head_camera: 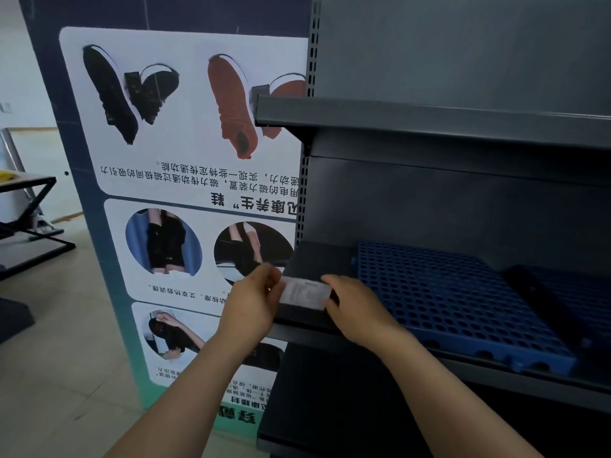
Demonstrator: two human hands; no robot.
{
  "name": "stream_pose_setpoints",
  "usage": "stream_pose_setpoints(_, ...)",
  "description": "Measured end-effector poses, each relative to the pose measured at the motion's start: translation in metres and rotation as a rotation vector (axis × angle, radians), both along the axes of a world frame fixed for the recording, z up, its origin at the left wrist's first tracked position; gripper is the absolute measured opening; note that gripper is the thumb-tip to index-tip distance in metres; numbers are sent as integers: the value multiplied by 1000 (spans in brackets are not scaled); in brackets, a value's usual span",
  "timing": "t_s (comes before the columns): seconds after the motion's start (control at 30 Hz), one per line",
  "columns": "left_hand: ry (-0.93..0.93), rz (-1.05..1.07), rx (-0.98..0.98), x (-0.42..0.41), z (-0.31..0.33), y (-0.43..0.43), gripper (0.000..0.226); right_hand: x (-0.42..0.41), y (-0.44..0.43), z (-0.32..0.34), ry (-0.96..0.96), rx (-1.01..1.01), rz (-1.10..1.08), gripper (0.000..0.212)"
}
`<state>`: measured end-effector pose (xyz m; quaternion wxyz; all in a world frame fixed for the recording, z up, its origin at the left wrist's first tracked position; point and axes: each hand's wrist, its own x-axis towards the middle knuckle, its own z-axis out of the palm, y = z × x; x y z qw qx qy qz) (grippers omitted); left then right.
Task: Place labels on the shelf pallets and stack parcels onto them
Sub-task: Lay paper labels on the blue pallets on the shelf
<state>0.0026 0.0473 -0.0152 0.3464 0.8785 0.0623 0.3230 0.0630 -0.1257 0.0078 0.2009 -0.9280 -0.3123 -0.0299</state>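
Pinching white label by both short ends: left hand on the left end, right hand on the right, fingers of each curled close and clamped on the paper. Held at front-left corner of dark shelf, just beside blue perforated pallet, apart from it.

**Q:** Fig. 1: how many hands and labels?
**A:** 2 hands, left hand and right hand; 1 label.
**Q:** Pallets and shelves?
**A:** 2 pallets, blue pallet and shaded pallet; 3 shelves, top shelf, middle shelf, bottom shelf.
**Q:** Beside the unit?
**A:** 1 poster, picturing 4 shoes; 1 rack.
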Motion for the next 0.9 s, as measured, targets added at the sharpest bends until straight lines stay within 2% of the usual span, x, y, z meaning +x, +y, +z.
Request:
stream_pose_setpoints(0.1,-62,-43,9,2,23,-20,4,1,-16,12,-7,58,-56,18)
stream_pose_setpoints(0.3,-90,-116,-38,22,38,-74,14,9,-81,35,-16,242,-175,18)
stream_pose_setpoints(0.43,-1,-155,-50,40,34,-118,25,15,-132,39,15,380,-269,29)
stream_pose_setpoints(0.67,192,-203,13,59,23,-187,34,23,-203,27,25,365,-359,40)
stream_pose_setpoints(0.8,275,-177,146,63,15,-208,34,27,-226,15,66,298,-394,45)
stream_pose_setpoints(0.9,274,-119,253,62,11,-218,30,29,-233,6,83,263,-405,41)
